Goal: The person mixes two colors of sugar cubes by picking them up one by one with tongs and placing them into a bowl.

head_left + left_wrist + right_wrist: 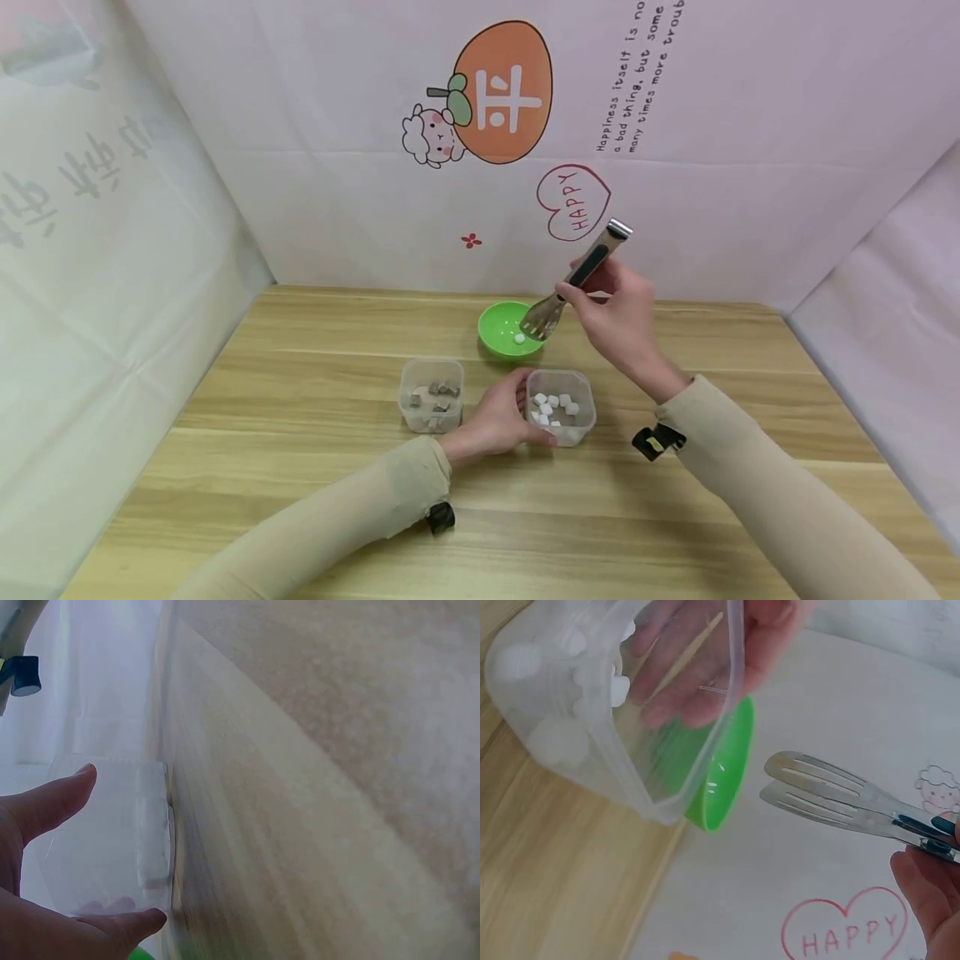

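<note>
In the head view my right hand (618, 312) grips a pair of metal tongs (585, 271) with dark handle grips. The slotted ends of the tongs (821, 791) stand slightly apart with nothing between them in the right wrist view. They overlap the right side of a green bowl (495, 321), which has a small white cube (519, 338) inside. My left hand (498, 417) holds a clear plastic container (577, 436) from its left side, thumb at the front and fingers behind. Several white cubes (545, 409) lie in that container.
A second clear plastic container (411, 421) with several greyish cubes (441, 389) stands left of my left hand. All stand on a wood-grain table (300, 400). A white printed sheet (352, 225) rises behind the bowl, and white sheets flank the table.
</note>
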### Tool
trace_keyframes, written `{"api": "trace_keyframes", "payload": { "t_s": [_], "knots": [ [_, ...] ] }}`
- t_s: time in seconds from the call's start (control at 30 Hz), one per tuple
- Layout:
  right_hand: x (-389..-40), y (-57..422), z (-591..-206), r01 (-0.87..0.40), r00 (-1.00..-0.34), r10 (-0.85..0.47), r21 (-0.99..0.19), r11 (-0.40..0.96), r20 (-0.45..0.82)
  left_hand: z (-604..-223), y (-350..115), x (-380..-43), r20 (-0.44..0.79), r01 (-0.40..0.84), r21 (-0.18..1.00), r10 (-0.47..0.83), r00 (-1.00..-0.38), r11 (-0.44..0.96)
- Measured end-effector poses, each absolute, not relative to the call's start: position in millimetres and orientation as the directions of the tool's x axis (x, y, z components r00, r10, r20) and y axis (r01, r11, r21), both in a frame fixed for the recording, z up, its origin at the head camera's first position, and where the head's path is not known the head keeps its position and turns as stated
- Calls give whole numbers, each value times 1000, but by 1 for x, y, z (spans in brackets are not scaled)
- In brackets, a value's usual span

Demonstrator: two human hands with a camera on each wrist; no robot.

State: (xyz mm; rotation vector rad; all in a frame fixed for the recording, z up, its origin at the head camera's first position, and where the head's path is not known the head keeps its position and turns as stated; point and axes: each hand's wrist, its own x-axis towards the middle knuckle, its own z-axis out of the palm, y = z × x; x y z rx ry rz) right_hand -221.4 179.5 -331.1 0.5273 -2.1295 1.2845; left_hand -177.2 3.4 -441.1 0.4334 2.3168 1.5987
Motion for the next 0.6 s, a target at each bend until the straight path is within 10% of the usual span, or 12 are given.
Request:
{"api": "trace_keyframes", "payload": {
  "t_s": [0.6],
  "knots": [
    [-174, 214, -315, -619, -711, -29, -606, 500, 703, -443, 5, -178, -68, 78, 940, 404, -912, 333]
  ]
}}
